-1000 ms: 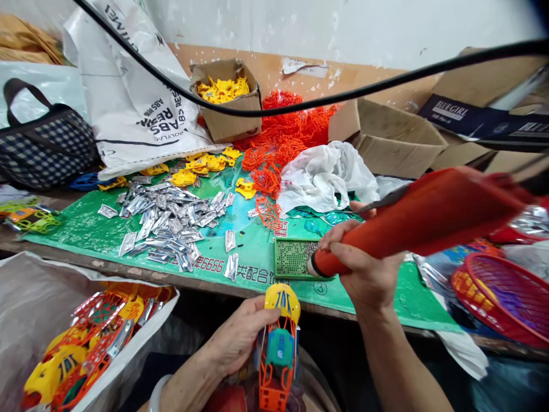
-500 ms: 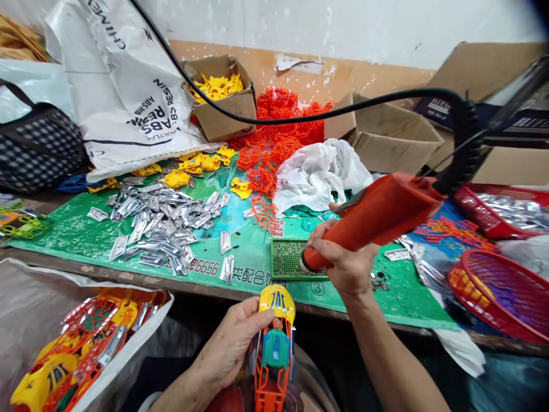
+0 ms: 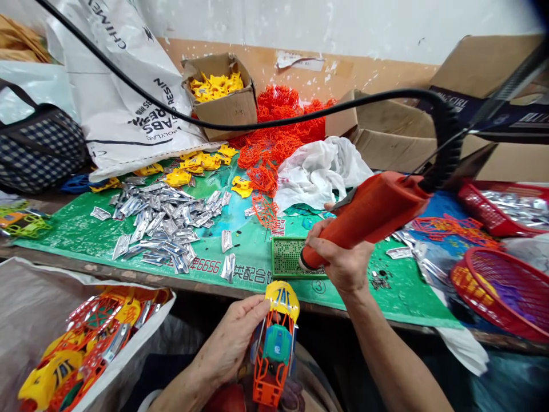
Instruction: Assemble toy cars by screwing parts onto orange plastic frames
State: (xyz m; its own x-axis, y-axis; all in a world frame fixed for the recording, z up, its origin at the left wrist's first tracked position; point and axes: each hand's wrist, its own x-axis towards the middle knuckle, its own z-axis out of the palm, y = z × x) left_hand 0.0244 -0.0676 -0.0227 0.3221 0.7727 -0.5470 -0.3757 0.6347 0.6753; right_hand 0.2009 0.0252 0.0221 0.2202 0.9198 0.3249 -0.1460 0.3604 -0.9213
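- Centrally in the head view, the left hand (image 3: 242,326) is closed on a yellow, orange and teal plastic toy vehicle (image 3: 277,344), thumb against its rounded yellow end; the toy is at the lower middle, near the table edge.
- The right hand (image 3: 345,263) is wrapped around a red, roughly cylindrical handheld tool (image 3: 371,212) with a black cable (image 3: 446,126).
- The tool's nose is at the right part of a shallow green perforated tray (image 3: 283,257); I cannot tell whether they touch.
- Left of the tray, shiny silver pieces (image 3: 165,220) lie heaped on a green printed cover (image 3: 77,229).
- Beyond the tray sits a crumpled white plastic bag (image 3: 319,171), beside tangled orange plastic frames (image 3: 278,114).
- At lower left, an open whitish sack (image 3: 32,303) holds more yellow and orange toys (image 3: 60,375).
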